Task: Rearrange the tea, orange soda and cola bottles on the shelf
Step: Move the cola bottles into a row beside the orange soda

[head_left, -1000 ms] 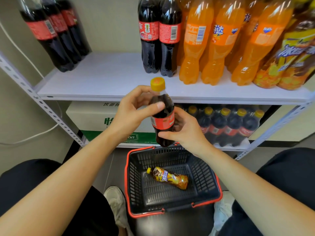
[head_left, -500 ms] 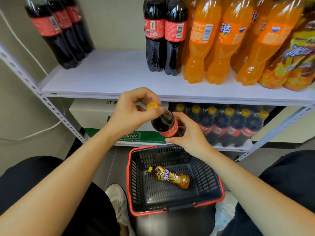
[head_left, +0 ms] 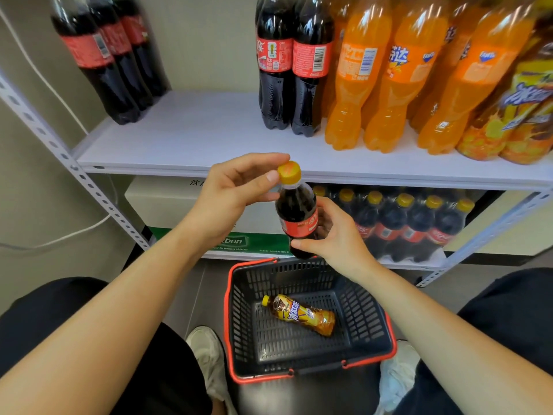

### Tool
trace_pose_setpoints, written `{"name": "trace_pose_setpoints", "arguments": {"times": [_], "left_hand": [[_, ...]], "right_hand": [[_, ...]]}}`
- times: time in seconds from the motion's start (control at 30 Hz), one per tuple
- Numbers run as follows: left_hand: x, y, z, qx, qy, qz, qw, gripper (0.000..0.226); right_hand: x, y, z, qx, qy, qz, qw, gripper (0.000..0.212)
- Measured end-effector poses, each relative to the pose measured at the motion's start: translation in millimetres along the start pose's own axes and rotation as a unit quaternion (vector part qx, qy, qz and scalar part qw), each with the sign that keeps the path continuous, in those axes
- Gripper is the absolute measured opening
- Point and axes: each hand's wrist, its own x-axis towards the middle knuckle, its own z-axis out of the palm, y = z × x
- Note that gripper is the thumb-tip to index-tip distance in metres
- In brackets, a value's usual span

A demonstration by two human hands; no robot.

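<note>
A small cola bottle [head_left: 296, 214] with a yellow cap stands nearly upright in front of the shelf's edge. My left hand [head_left: 233, 196] pinches its cap and neck. My right hand [head_left: 332, 238] grips its lower body from the right. On the white upper shelf [head_left: 191, 136] stand large cola bottles at the left [head_left: 101, 61] and in the middle [head_left: 293, 70], then orange soda bottles [head_left: 389, 79], then tea bottles [head_left: 517, 115] at the far right. A small tea bottle [head_left: 299, 314] lies in the basket [head_left: 239, 324] below.
Several small cola bottles [head_left: 410, 226] stand in a row on the lower shelf, beside a water carton [head_left: 179, 211]. The black basket with red rim sits on the floor between my shoes. A white cable [head_left: 59, 238] runs along the left wall.
The small cola bottle was tilted low with its cap toward me half a second ago; both hands have raised it and turned it upright.
</note>
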Motion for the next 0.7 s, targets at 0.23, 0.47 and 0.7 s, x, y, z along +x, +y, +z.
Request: {"name": "trace_pose_setpoints", "arguments": {"times": [0.23, 0.47, 0.7], "left_hand": [[3, -3, 1, -0.005, 0.065, 0.029, 0.997, 0.032], [0, -12, 2, 0.125, -0.013, -0.025, 0.992, 0.032], [-3, -17, 11, 0.235, -0.144, -0.081, 0.958, 0.085]], "right_hand": [[0, -8, 0, 0.042, -0.008, 0.004, 0.999, 0.069], [2, -34, -7, 0.226, 0.036, 0.041, 0.973, 0.048], [0, -59, -26, 0.318, 0.116, 0.088, 0.937, 0.052]]}}
